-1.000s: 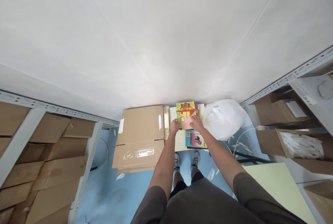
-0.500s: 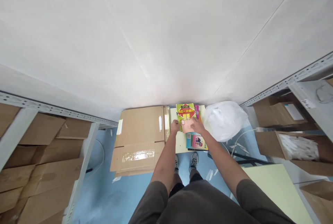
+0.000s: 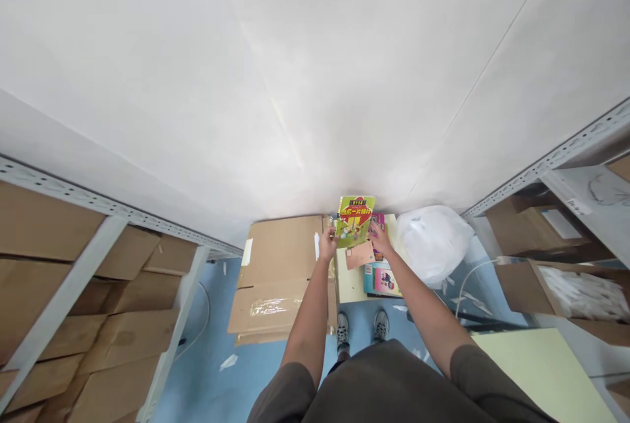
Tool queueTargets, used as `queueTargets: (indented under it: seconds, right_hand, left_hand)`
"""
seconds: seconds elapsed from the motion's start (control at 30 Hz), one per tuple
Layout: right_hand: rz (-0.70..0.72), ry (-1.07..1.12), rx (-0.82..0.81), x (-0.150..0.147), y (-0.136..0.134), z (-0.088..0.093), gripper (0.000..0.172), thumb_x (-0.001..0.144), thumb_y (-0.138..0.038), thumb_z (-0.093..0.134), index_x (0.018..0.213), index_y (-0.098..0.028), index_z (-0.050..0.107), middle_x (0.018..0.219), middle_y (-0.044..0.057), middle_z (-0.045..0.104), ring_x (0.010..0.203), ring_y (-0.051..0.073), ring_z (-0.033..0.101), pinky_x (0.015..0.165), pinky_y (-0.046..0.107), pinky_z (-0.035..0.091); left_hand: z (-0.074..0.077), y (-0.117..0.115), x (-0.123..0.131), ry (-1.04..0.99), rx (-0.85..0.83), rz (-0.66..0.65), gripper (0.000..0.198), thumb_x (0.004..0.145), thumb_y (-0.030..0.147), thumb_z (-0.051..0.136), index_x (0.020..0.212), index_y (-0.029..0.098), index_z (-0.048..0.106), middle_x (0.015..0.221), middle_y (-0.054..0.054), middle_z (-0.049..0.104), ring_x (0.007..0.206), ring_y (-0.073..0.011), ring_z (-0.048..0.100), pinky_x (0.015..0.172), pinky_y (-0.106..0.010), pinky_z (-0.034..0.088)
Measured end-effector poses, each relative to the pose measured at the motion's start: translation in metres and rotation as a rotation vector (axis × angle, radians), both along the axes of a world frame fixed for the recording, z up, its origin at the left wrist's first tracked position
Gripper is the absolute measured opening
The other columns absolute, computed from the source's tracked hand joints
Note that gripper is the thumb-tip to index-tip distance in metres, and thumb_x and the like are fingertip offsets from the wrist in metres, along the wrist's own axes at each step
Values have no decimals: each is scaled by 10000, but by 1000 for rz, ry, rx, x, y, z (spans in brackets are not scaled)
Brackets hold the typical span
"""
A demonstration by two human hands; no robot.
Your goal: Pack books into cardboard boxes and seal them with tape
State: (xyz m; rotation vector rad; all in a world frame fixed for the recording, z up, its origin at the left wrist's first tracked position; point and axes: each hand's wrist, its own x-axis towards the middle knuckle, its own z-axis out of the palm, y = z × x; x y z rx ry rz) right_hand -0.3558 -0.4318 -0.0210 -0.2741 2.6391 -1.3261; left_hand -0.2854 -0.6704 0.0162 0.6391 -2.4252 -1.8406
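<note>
Table (image 3: 348,288): pale yellow, by the wall; overlapping books (image 3: 387,281) lie right of the middle, flattened cardboard (image 3: 275,246) at the left, jutting past the front edge.
Floor (image 3: 211,383): blue; paper scraps (image 3: 229,362), a pale cable (image 3: 207,313) and two shoes (image 3: 380,326) are on it.
Left rack (image 3: 183,298): piled brown cartons (image 3: 128,338).
Right rack (image 3: 571,146): open boxes (image 3: 520,286), one holding white pieces (image 3: 583,292).

The book (image 3: 350,233) is green and red with yellow lettering (image 3: 355,211); the counter (image 3: 348,288) is pale yellow, the plastic bag (image 3: 433,242) white.
</note>
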Motion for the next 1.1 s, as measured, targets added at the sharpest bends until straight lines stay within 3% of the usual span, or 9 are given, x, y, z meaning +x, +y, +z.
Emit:
queueTargets:
  seconds: [0.13,0.23,0.4,0.57,0.7,0.87,0.97,1.1]
  right_hand:
    - [-100,-152,-389,-8,-28,48,625,893,-420,647,1489,-242,583,1397,135,727,1288,312,692,1060,505,571]
    - [-125,-192,-579,-8,-39,88,504,802,-449,755,1269,-265,700,1227,107,794,1132,330,746,971,499,607]
    - [-113,-103,-739,4,-33,142,469,728,-480,824,1132,-274,703,1120,63,811,1052,302,747,916,448,608]
    - [-154,-78,-788,30,2,176,420,712,-466,864,1041,-269,691,1039,43,818,973,288,751,869,414,598]
    - [-240,-51,-805,58,44,190,461,685,-438,889,1062,-263,689,1008,33,818,923,273,751,808,375,582]
    - [-368,-29,-827,104,111,195,502,664,-439,891,1093,-271,692,996,33,812,850,252,740,689,321,548]
    - [-464,-5,-841,144,162,194,515,683,-416,866,1152,-285,697,1026,39,808,862,248,736,685,313,541]
    - [-612,-26,-875,217,242,190,483,694,-376,821,1157,-303,705,1075,28,802,913,252,733,705,310,538]
  left_hand:
    - [28,-20,-3,177,179,7,346,793,374,774,1059,184,661,909,-37,725,821,-170,685,771,-282,545]
    - [50,-36,-7,319,322,30,404,682,386,873,965,182,670,840,-15,707,788,-169,670,760,-279,526]
    - [78,-47,-17,340,444,-6,576,618,428,944,1074,171,705,869,-38,747,817,-207,709,789,-325,551]
    - [95,-27,-26,313,521,-179,748,632,480,959,1252,177,673,924,-59,769,886,-229,733,837,-350,563]
    - [113,10,-24,292,548,-321,729,668,498,941,1264,188,658,973,-74,781,902,-233,736,836,-355,573]
    - [136,77,-12,239,616,-519,667,710,495,910,1256,194,671,1085,-107,787,970,-260,746,864,-379,585]
    - [142,130,-1,214,594,-641,647,718,469,899,1267,200,686,1077,-95,782,978,-252,740,868,-365,578]
    - [141,218,27,102,549,-774,678,694,446,896,1293,217,679,1003,-67,764,899,-234,727,787,-331,553]
